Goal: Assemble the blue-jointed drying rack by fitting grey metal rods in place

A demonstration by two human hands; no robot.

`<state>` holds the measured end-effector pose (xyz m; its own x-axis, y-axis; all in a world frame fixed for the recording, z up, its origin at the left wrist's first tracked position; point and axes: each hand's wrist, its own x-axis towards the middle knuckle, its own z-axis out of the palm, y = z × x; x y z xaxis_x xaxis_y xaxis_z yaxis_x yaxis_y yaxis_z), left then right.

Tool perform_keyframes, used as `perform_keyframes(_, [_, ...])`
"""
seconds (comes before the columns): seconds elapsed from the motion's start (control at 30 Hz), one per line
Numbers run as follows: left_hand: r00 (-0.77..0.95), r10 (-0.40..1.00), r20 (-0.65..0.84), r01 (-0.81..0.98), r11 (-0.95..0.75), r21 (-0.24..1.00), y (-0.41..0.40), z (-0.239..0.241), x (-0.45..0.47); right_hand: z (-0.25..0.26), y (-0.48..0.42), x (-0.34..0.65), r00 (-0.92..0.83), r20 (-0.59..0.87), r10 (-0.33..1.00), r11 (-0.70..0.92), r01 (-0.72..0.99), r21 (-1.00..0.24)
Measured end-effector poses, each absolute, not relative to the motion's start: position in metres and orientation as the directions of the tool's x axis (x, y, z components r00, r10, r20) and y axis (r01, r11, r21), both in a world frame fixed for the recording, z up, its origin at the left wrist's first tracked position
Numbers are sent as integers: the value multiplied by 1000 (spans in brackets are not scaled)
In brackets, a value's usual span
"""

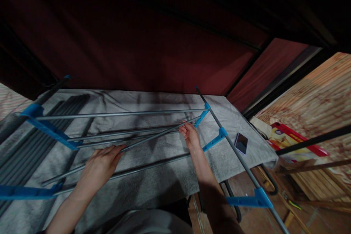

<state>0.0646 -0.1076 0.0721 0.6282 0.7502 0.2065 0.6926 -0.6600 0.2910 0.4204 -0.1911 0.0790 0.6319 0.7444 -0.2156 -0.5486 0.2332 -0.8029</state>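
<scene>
A half-assembled rack of grey metal tubes and blue plastic brackets lies over a cloth-covered surface (pixel 164 175). One loose grey tube (pixel 150 140) slants across it, its left end free near the lower left blue bracket (pixel 30 192). My left hand (pixel 102 161) is closed over this tube left of its middle. Toward its right end, my right hand (pixel 188 133) pinches the same tube close to the upper right blue bracket (pixel 202 115). Other crossbars (pixel 123 113) span between the left bracket (pixel 52 126) and the right side pole (pixel 238 153).
Several grey tubes (pixel 41 142) lie side by side on the cloth at the left. A phone (pixel 241 143) rests on the cloth at the right. Beyond the edge are a red and yellow box (pixel 294 142) and wooden slats (pixel 315 182). A dark red panel (pixel 153 51) stands behind.
</scene>
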Motion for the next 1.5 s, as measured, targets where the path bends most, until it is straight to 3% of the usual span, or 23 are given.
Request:
perform_keyframes(0.47, [636,728,255,683,-685,254,-105,72,66,76,-193,424,632,-241,737,218,-560,-800])
perform_keyframes(1.03, [566,669,482,695,-702,157,-101,73,71,77,-192,427,625,-261,736,208,-576,-790])
perform_keyframes(1.5, [631,662,405,704,-708,61,-111,59,72,62,-200,424,599,-233,766,176,-545,-820])
